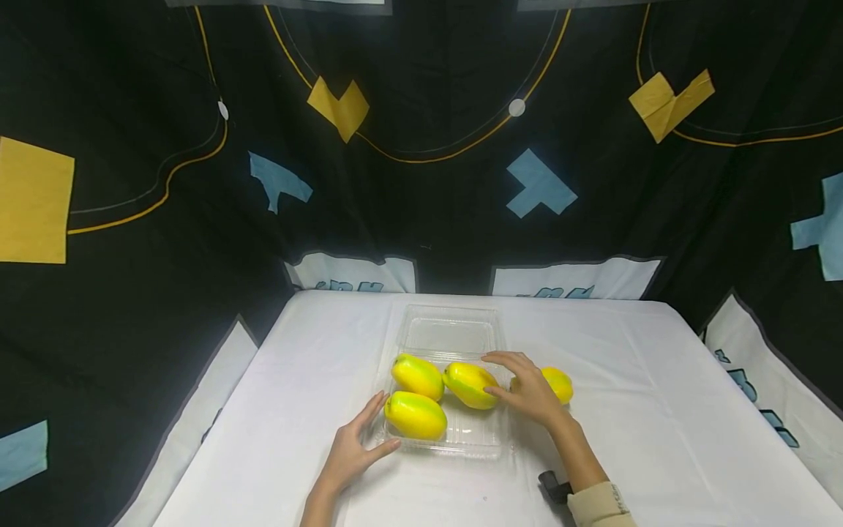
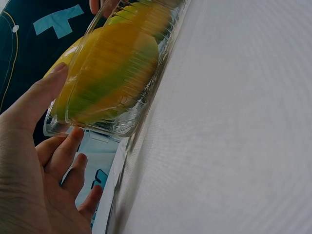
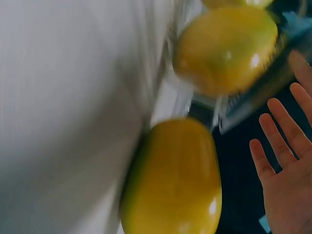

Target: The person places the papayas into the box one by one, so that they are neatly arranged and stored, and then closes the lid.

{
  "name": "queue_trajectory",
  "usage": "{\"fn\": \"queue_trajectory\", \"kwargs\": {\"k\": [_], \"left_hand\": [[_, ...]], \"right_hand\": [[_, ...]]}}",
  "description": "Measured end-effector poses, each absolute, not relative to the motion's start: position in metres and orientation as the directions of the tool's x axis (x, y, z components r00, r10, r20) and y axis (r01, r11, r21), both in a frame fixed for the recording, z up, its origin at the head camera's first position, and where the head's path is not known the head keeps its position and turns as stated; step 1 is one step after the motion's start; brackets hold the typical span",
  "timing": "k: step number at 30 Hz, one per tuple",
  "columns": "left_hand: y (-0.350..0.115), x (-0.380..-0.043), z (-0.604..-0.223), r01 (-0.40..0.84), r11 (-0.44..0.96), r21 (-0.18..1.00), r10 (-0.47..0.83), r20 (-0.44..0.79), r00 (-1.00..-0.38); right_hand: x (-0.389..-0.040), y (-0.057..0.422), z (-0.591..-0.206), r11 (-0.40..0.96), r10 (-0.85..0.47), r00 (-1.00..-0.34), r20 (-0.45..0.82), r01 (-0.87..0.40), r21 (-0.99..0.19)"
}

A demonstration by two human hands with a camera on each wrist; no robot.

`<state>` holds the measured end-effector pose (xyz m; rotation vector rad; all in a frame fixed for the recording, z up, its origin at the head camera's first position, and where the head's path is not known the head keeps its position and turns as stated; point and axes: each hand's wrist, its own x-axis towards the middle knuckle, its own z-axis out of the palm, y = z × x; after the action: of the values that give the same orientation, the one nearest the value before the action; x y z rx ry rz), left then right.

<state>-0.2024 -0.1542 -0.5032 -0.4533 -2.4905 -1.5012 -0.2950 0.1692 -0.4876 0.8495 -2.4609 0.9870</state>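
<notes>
A clear plastic clamshell box point(image 1: 484, 441) lies on the white table with its lid point(image 1: 450, 329) folded back. Three yellow-green mangoes sit in its base: one at the back left point(image 1: 418, 376), one at the front left point(image 1: 416, 416), one toward the right point(image 1: 470, 385). My left hand point(image 1: 352, 450) is at the box's front left corner, thumb and fingers spread, fingertips right at the rim. Over the box's right edge, my right hand point(image 1: 527, 388) has its fingers extended by the right-hand mango. Another mango point(image 1: 558, 385) lies outside the box, partly hidden behind this hand.
A white cloth point(image 1: 658, 439) covers the table. Behind it hangs a dark curtain point(image 1: 448, 219) with yellow and blue patches. A small black device point(image 1: 555, 486) shows beside the right wrist, near the beige sleeve point(image 1: 599, 505).
</notes>
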Motion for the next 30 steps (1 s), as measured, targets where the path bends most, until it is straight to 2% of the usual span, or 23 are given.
{"fn": "queue_trajectory", "kwargs": {"k": [7, 12, 20, 30], "left_hand": [[-0.153, -0.201, -0.501, 0.36, 0.447, 0.819, 0.133, 0.337, -0.932], [-0.153, -0.201, -0.502, 0.369, 0.447, 0.815, 0.138, 0.345, -0.928], [-0.16, -0.217, -0.536, 0.353, 0.466, 0.812, 0.137, 0.327, -0.935], [-0.162, -0.22, -0.543, 0.359, 0.449, 0.818, 0.145, 0.329, -0.933]], "right_hand": [[-0.295, 0.202, -0.486, 0.593, -0.336, -0.76, 0.557, -0.63, -0.501], [-0.295, 0.221, -0.495, 0.611, -0.312, -0.8, 0.512, -0.582, -0.536], [-0.294, 0.238, -0.505, 0.626, -0.36, -0.801, 0.479, -0.588, -0.512], [-0.295, 0.244, -0.507, 0.651, -0.377, -0.843, 0.383, -0.535, -0.539]]}}
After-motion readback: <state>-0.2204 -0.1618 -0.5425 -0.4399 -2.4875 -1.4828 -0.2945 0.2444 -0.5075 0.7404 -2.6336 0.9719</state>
